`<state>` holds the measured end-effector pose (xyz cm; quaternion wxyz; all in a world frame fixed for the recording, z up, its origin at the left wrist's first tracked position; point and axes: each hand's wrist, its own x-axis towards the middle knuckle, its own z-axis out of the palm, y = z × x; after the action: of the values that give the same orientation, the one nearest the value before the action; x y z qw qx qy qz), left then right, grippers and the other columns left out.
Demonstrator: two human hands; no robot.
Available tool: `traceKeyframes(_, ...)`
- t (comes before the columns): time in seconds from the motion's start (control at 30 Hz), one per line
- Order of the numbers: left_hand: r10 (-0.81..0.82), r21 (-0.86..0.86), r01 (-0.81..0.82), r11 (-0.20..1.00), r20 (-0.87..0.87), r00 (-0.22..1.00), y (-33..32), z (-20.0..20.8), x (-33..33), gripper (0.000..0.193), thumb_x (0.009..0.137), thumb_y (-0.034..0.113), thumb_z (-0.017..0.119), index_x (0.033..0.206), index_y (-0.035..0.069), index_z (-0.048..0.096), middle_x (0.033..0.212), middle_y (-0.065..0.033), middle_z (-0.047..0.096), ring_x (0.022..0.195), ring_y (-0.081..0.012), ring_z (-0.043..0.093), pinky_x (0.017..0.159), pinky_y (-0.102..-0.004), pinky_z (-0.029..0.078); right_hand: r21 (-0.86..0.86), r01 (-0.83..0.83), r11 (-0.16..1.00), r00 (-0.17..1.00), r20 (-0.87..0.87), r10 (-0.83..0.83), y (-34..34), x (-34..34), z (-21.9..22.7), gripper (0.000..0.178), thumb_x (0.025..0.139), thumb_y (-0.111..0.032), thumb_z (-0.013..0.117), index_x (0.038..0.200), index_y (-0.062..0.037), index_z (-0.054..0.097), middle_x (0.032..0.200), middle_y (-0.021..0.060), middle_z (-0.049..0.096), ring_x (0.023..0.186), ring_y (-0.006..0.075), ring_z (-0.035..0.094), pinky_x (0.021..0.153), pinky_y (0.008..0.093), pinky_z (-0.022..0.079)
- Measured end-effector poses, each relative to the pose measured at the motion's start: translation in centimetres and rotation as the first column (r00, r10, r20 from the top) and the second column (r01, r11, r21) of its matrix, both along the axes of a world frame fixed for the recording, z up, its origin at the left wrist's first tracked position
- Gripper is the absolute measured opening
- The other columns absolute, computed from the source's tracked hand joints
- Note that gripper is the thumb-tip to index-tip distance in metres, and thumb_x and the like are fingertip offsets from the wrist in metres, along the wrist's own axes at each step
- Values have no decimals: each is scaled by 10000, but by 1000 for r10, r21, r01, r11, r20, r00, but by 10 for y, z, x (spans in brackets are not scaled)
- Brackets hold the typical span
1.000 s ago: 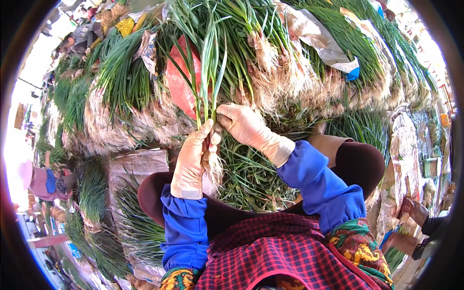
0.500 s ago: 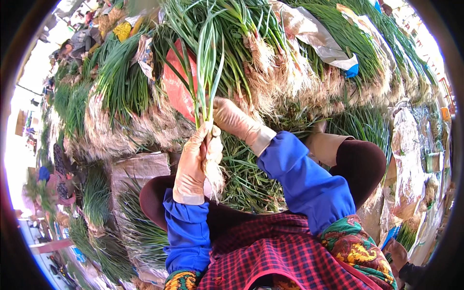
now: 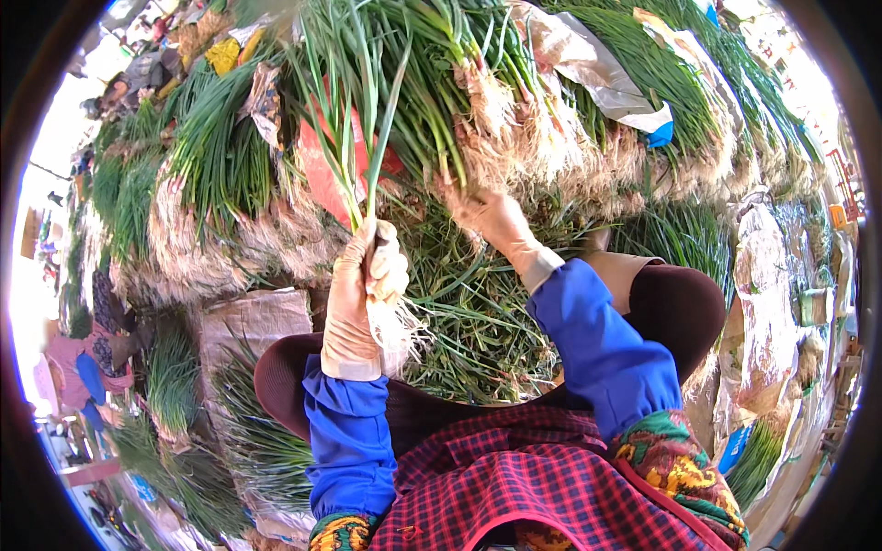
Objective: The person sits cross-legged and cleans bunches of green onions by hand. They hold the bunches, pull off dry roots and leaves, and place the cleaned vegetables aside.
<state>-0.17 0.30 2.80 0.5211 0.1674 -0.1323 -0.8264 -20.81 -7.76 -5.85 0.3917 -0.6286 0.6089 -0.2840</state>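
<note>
My left hand (image 3: 354, 289), in a tan glove, is closed around a small bunch of spring onions (image 3: 363, 138). Their green leaves point up and away from me, and the pale roots (image 3: 395, 331) hang out below my fist. To the right, my gloved right hand (image 3: 498, 223) reaches to the root ends at the near edge of a large heap of spring onions (image 3: 514, 124). Its fingertips are blurred among the roots, so whether they grip a stalk is unclear. Behind the held bunch lies a red plastic sheet (image 3: 326, 151).
Loose green leaves (image 3: 478, 321) litter the ground between my bent knees. More spring onions (image 3: 225, 151) are piled at the left, and others (image 3: 262, 427) lie by my left knee on brown sacking (image 3: 253, 317). A white sack (image 3: 597, 64) lies over the heap. A person (image 3: 92, 363) is at the far left.
My right hand has left the held bunch and moved right to the heap's roots. My left hand, still holding its spring onions, has shifted slightly left. The bunch's leaves have spread apart.
</note>
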Motion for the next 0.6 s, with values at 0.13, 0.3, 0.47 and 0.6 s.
traceKeyframes(0.13,174,99,-250,963,480,860,6,-1,-4,258,929,288,487,952,37,544,637,-4,446,445,-73,375,363,-206,291,-297,69,952,993,-67,-93,28,12,21,140,803,-141,572,898,-44,605,757,186,609,647,314,596,622,328,474)
traceKeyframes(0.3,99,58,-126,990,338,936,-2,-19,-7,239,914,268,519,930,31,545,625,-1,471,439,-84,389,382,-208,304,-228,221,948,973,-11,-229,21,10,20,182,800,-162,617,955,-70,588,713,172,605,617,287,591,613,328,477)
traceKeyframes(0.47,177,64,-274,960,620,765,-13,-13,-13,188,866,204,581,935,29,577,680,-4,533,421,-72,385,394,-196,296,-272,81,959,995,-38,-94,-4,13,-8,207,834,-177,598,944,-2,609,732,144,611,658,182,591,634,282,467)
traceKeyframes(0.6,197,32,-275,961,619,760,-33,-20,-20,265,844,161,598,1061,10,580,976,-123,651,403,-38,378,375,-173,284,72,80,994,857,504,-106,23,9,10,168,844,-146,537,842,-1,621,698,78,593,636,128,527,611,281,435)
